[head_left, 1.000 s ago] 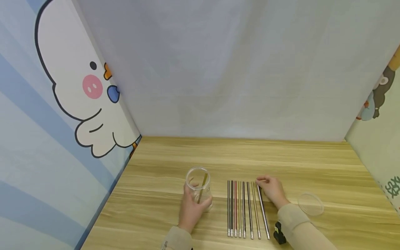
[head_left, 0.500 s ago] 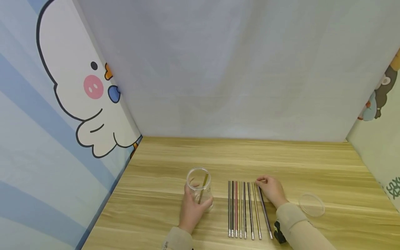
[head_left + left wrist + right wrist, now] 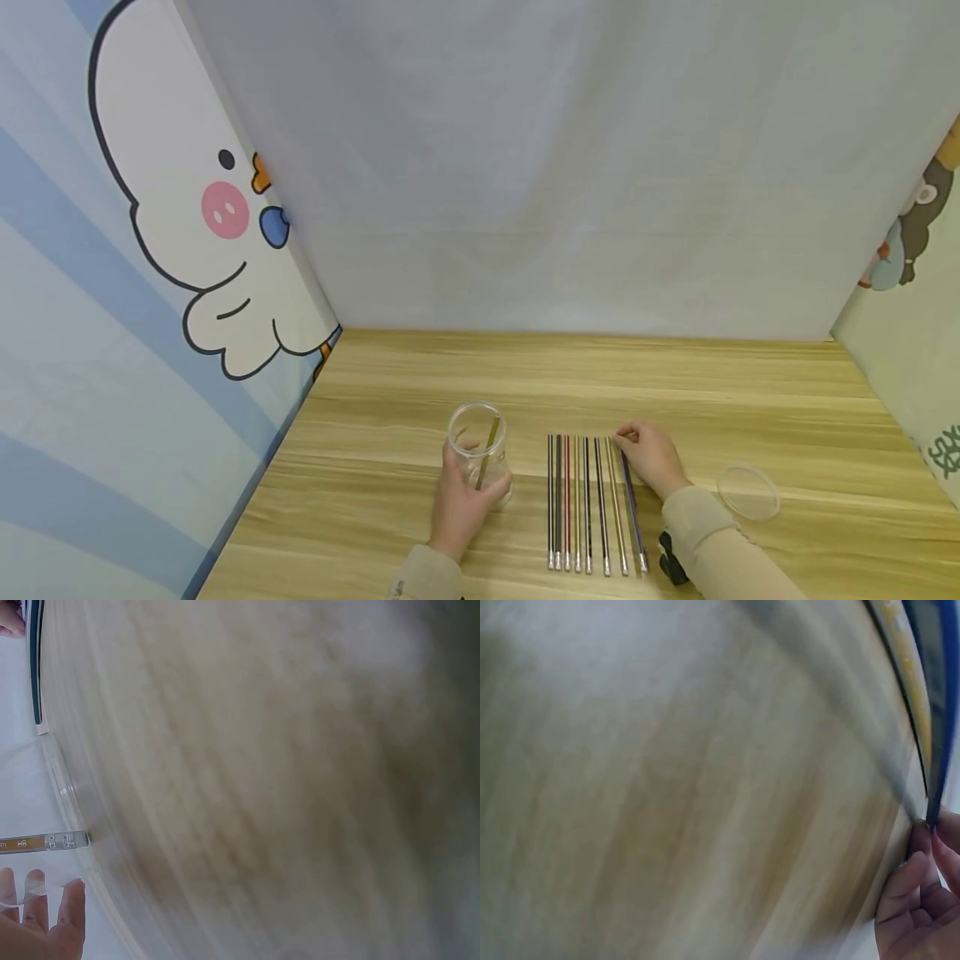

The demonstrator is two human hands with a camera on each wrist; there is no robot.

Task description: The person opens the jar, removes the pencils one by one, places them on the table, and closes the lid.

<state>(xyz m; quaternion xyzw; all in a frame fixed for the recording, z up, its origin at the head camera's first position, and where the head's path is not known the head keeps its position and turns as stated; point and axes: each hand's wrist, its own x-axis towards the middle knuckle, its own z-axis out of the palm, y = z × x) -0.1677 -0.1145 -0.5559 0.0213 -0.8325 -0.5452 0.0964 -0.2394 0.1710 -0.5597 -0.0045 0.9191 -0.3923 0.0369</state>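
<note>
No brand or writing can be read on anything here; the one pencil inside the jar carries a printed band in the left wrist view, too small to make out.

The left hand [image 3: 459, 507] grips a clear jar [image 3: 477, 450] that stands upright on the wooden worktop [image 3: 525, 375], fingers curled round its side. A yellowish pencil [image 3: 486, 454] leans inside it.

Just right of the jar lies a row of pencils [image 3: 585, 502], side by side, ends towards the person. The right hand [image 3: 651, 457] pinches the far tip of the rightmost pencil [image 3: 632, 512], a dark blue one, with curled fingers [image 3: 911, 874].

Compared with a second ago, that pencil's near end has swung in closer to the row; the jar and left hand are unchanged.

A clear round lid [image 3: 747, 492] lies to the right of the right sleeve.
</note>
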